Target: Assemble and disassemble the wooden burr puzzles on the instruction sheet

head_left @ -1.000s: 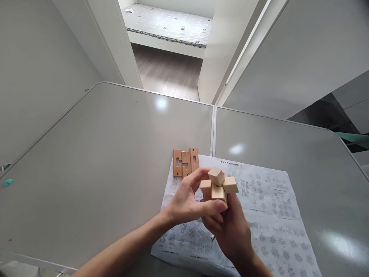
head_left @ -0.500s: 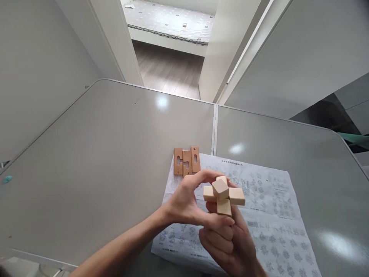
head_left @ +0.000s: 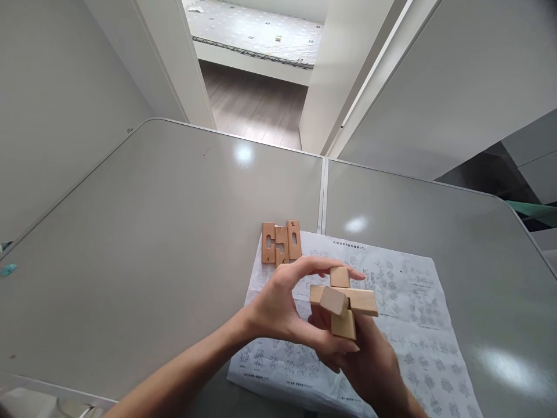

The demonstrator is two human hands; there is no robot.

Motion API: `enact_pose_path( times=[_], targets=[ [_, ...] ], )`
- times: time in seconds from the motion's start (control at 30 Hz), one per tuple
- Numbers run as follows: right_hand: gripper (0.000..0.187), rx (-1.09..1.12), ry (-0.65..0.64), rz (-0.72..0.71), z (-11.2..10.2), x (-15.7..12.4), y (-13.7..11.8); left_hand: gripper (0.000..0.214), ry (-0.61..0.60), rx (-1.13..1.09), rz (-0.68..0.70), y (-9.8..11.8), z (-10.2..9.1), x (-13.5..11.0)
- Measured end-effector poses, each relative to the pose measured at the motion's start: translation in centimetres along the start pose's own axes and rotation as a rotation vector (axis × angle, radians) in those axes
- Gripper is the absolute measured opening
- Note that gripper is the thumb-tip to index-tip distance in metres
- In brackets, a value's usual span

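Note:
A wooden burr puzzle (head_left: 363, 302), made of pale interlocking bars crossing one another, is held up over a printed sheet (head_left: 418, 278). My left hand (head_left: 291, 305) grips it from the left, with the thumb at the near bar and the fingers behind the far bar. From below and behind, my right hand (head_left: 369, 360) supports it; its fingers are mostly hidden by the puzzle and my left hand. One bar end points up toward me, tilted. Just beyond my left hand, brown notched wooden pieces (head_left: 281, 242) with handwritten numbers lie side by side on the sheet's corner.
The grey table (head_left: 174, 232) has a metal seam (head_left: 323, 194) running from its far edge toward the sheet. Past the far edge, a doorway opens onto a wooden floor (head_left: 256, 101) and a bed (head_left: 256, 32). A small teal object (head_left: 8, 270) is at the left edge.
The puzzle has turned and moved slightly right and nearer in my hands, and gaps show between its bars. My right hand has shifted right, its fingers now less visible.

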State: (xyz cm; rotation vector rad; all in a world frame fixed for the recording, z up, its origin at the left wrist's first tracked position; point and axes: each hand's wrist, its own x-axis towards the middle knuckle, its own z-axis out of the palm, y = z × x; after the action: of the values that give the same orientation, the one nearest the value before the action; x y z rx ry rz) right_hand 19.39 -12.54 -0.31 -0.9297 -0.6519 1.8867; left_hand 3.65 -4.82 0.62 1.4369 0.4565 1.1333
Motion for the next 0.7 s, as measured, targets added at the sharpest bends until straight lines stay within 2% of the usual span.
enact_pose_path(
  times=[0.07,0.13,0.3,0.4,0.5,0.57,0.7],
  targets=[
    [0.043,-0.015,0.127,-0.051,0.0,-0.1,0.8,0.076,0.002,0.011,0.022,0.0,-0.1,0.0],
    [0.047,0.008,0.160,-0.011,0.2,0.0,1.2,0.076,-0.008,0.016,0.034,0.0,-0.2,0.0],
    [0.064,0.043,-0.016,0.147,0.6,0.3,0.5,0.077,-0.033,-0.015,0.054,-0.1,-0.2,-0.1],
    [0.063,-0.016,-0.010,0.126,-0.2,0.4,0.4,0.077,-0.048,-0.007,0.042,-0.2,-0.3,0.0],
    [0.055,-0.128,0.106,0.027,-1.6,0.9,0.2,0.076,-0.056,0.050,0.009,-0.1,-0.4,0.0],
    [0.057,-0.243,0.121,-0.064,-2.4,1.5,-0.5,0.079,-0.029,0.102,-0.030,-0.2,-0.6,0.0],
    [0.047,-0.552,0.157,-0.317,-3.0,3.2,-2.5,0.092,0.053,0.189,-0.151,-0.5,-0.7,-0.3]
  ],
)
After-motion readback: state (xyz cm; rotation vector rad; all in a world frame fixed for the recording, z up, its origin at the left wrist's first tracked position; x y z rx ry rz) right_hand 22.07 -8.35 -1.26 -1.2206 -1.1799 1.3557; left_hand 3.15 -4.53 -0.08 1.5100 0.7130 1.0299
